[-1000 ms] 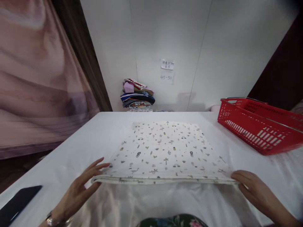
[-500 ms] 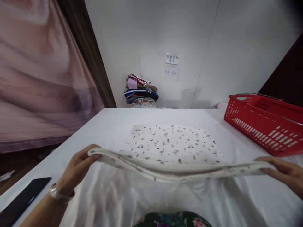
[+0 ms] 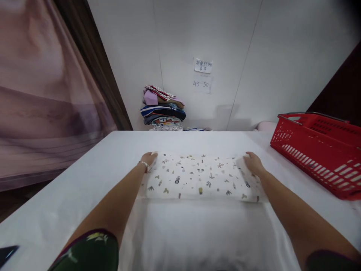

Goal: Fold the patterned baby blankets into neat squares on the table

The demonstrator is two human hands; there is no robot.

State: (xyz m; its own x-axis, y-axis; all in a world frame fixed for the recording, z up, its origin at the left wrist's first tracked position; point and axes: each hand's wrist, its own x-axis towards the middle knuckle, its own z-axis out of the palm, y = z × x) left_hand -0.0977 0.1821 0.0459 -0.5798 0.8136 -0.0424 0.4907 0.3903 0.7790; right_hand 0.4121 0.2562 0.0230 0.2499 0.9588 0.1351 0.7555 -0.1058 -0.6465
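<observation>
A white cloth (image 3: 197, 178) printed with small palm trees, leaves and fruit lies across the white table as a wide folded strip. My left hand (image 3: 149, 159), with a bracelet on the wrist, grips its far left corner. At the far right corner my right hand (image 3: 252, 164) is closed on the same cloth, the fingers partly hidden and slightly blurred. Both arms reach forward along the cloth's two sides. Its near edge runs almost straight between my forearms.
A red plastic basket (image 3: 316, 154) stands at the right on the white table (image 3: 118, 150). Folded fabrics (image 3: 163, 109) are stacked against the wall at the back. A dark flat object (image 3: 7, 254) shows at the lower left, and a pink curtain (image 3: 42, 105) hangs at the left.
Both hands have moved forward and closer together, carrying the raised cloth edge away from my body to the far side. The cloth now lies folded over in a narrower strip.
</observation>
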